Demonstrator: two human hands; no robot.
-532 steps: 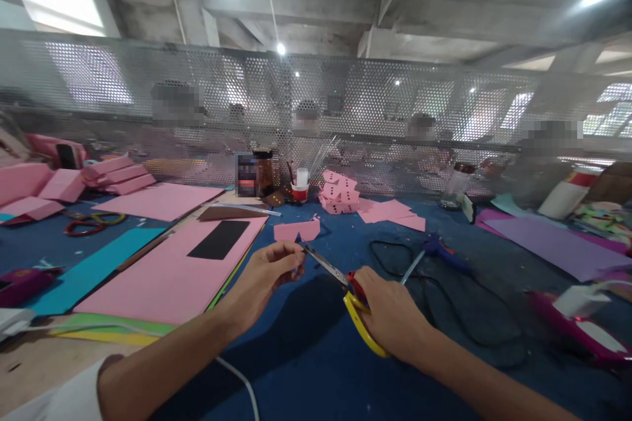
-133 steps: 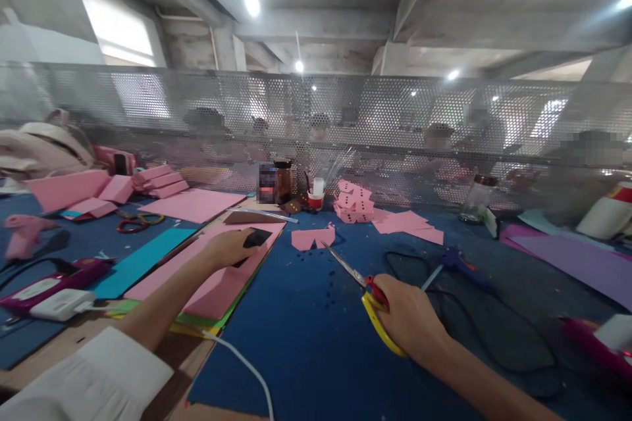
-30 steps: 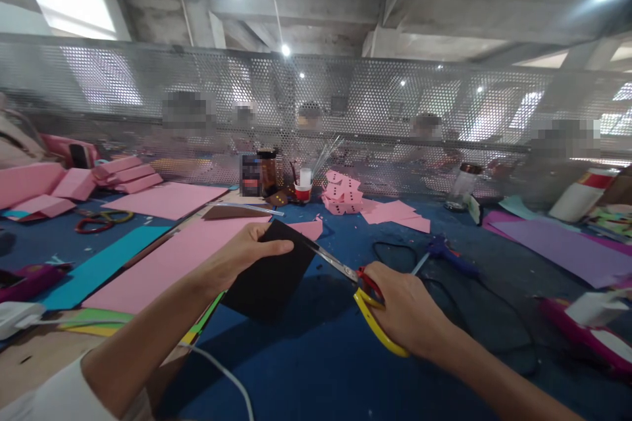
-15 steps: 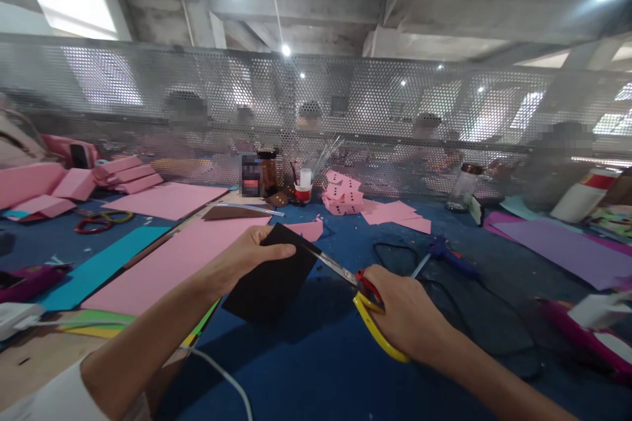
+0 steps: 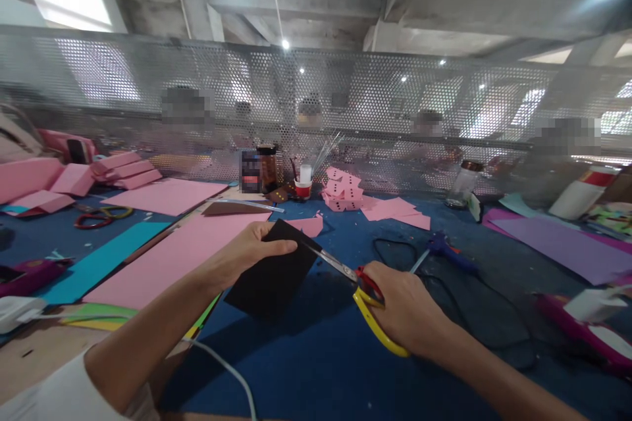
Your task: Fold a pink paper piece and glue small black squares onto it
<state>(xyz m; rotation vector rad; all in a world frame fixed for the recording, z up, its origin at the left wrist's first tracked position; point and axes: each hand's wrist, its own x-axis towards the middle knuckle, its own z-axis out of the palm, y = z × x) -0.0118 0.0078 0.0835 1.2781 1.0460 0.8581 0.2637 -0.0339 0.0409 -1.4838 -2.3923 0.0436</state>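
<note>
My left hand (image 5: 247, 253) pinches a black rectangular sheet (image 5: 271, 273) by its top edge and holds it above the blue table cover (image 5: 306, 348). My right hand (image 5: 402, 306) grips yellow and red handled scissors (image 5: 363, 296). Their blades (image 5: 328, 260) point left and meet the black sheet's right edge. A large pink sheet (image 5: 172, 260) lies flat just left of my left hand.
Pink dotted cubes (image 5: 340, 191) and pink cutouts (image 5: 395, 209) sit beyond. Jars (image 5: 266, 170), a small red cup (image 5: 302, 187), a blue glue gun (image 5: 444, 247) with black cable, purple paper (image 5: 567, 243), teal paper (image 5: 99, 263). A perforated metal screen (image 5: 345, 99) closes the far side, with people behind it.
Seconds ago my left hand picked the black sheet off the pink sheet and brought it to the scissors. Over the last second the hands and the sheet have barely shifted.
</note>
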